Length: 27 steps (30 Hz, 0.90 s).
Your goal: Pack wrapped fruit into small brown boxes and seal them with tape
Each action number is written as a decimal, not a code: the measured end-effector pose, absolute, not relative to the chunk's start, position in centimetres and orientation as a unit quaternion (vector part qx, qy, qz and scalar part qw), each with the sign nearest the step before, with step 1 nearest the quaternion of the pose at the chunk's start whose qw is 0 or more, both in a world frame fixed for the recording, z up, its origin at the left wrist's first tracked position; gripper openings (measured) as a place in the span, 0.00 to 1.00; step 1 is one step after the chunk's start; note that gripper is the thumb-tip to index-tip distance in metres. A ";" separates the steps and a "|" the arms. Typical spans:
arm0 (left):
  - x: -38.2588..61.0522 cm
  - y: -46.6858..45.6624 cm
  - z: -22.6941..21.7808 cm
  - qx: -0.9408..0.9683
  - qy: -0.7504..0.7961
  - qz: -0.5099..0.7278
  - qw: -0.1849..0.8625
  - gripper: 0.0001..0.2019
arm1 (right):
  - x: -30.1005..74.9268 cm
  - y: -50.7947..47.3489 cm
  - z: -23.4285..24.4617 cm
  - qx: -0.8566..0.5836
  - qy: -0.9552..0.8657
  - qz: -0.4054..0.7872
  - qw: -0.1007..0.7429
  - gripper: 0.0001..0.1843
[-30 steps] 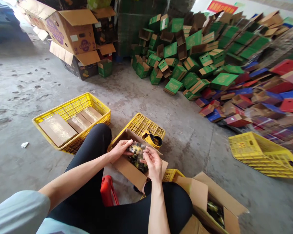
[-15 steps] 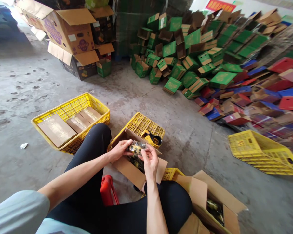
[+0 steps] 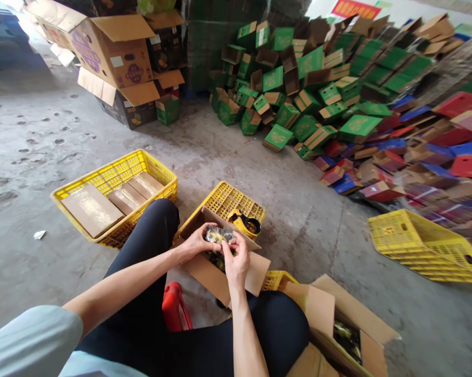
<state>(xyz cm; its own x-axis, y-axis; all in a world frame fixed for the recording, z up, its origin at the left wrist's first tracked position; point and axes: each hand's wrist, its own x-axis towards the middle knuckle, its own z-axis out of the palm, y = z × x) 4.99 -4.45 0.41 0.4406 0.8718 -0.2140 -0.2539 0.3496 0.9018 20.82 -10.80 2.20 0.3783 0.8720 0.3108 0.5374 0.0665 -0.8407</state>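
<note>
Between my hands is a small clear plastic packet with yellow and black contents; I cannot make out what they are. My left hand grips its left end, fingers closed. At the other end, my right hand pinches the plastic. Both hands are above an open cardboard box, where more yellow and dark packets show partly under my hands. The box rests on an upturned yellow crate. A yellow and black tape dispenser lies on that crate, just beyond the box.
At left, a yellow crate holds closed brown boxes. Another open carton with dark packets stands by my right knee. A red stool shows between my legs. A yellow crate sits far right, before piled green boxes.
My right hand has moved slightly left, closer to my left hand. The packet has turned a little and looks more bunched between my fingers.
</note>
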 end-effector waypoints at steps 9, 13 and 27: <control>5.0 -4.7 1.6 0.465 0.384 0.374 0.705 0.46 | 20.5 -10.9 3.4 -0.680 -0.536 0.145 0.478 0.28; 4.7 -4.5 1.8 0.481 0.377 0.374 0.698 0.45 | 21.1 -11.3 4.2 -0.683 -0.534 0.141 0.477 0.35; 3.7 -4.7 1.6 0.583 0.311 0.274 0.699 0.51 | 24.2 -11.2 4.8 -0.653 -0.405 0.320 0.554 0.33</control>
<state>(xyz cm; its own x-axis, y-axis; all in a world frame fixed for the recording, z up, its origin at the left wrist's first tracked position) 3.74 -4.73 1.62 0.6565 0.7455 -0.1150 -0.0198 0.1695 0.9853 24.25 -11.18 4.83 0.4675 0.8834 0.0304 0.1733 -0.0579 -0.9832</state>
